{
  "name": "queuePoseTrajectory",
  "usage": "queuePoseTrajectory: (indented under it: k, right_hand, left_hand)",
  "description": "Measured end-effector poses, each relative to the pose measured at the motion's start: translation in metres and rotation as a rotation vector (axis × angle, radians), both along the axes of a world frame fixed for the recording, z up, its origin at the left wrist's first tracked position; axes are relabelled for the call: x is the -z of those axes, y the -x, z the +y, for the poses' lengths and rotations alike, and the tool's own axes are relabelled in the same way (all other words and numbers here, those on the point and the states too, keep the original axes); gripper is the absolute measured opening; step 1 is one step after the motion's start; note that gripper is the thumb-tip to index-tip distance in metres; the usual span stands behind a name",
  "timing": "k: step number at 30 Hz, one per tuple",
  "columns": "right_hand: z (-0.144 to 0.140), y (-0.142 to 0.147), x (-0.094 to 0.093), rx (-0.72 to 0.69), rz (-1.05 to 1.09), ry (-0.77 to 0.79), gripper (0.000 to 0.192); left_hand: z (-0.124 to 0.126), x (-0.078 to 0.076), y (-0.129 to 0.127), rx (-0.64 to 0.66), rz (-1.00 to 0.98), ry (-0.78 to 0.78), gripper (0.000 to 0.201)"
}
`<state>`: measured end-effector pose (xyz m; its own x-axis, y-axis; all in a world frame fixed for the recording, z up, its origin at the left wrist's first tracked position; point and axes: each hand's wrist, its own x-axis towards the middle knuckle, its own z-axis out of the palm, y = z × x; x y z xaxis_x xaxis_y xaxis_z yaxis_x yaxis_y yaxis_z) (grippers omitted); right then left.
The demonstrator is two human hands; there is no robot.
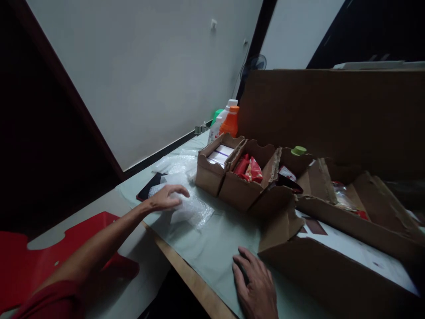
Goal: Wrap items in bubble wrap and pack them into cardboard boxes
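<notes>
My left hand [167,197] reaches over crumpled clear bubble wrap [195,212] at the left side of the table. Its fingers are curved and apart from the thumb, with nothing visibly gripped; whether the fingertips touch the wrap I cannot tell. Partly under the wrap lies a dark flat object [149,187]. My right hand [255,283] rests on the pale green table cover [229,235] near the front edge, fingers slightly bent and holding nothing. Just right of it stands an open cardboard box [299,261] with a white printed item [358,252] inside.
Cut cardboard bins [239,190] stand in a row, holding white boxes [221,155], red packets [250,169] and other packs. Behind them are an orange bottle [229,122], white bottles and a tall cardboard panel [325,115]. A red plastic chair [93,230] is at the left.
</notes>
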<state>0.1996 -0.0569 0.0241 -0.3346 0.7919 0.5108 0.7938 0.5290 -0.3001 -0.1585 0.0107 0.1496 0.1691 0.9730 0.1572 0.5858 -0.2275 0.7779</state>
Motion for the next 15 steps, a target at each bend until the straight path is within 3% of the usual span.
queuePoseTrajectory:
  k: [3, 5, 9, 12, 15]
  right_hand:
    - [0.002, -0.002, -0.002, -0.018, -0.018, -0.025, 0.034]
    - [0.003, -0.004, -0.003, -0.022, -0.036, -0.016, 0.033]
    - [0.003, -0.007, -0.005, -0.034, -0.054, -0.008, 0.031]
    - [0.002, -0.007, -0.005, -0.041, -0.062, -0.032, 0.029]
    - [0.002, -0.005, -0.005, -0.04, -0.055, -0.069, 0.028]
  left_hand:
    - [0.045, -0.012, 0.007, -0.232, 0.0, -0.105, 0.032]
    - [0.081, -0.016, 0.009, -0.321, -0.017, -0.135, 0.032]
    - [0.136, -0.003, 0.006, -0.441, -0.111, -0.145, 0.019]
    - [0.154, 0.005, 0.007, -0.515, -0.25, -0.151, 0.023]
    - [0.15, -0.006, 0.018, -0.601, -0.436, -0.225, 0.022]
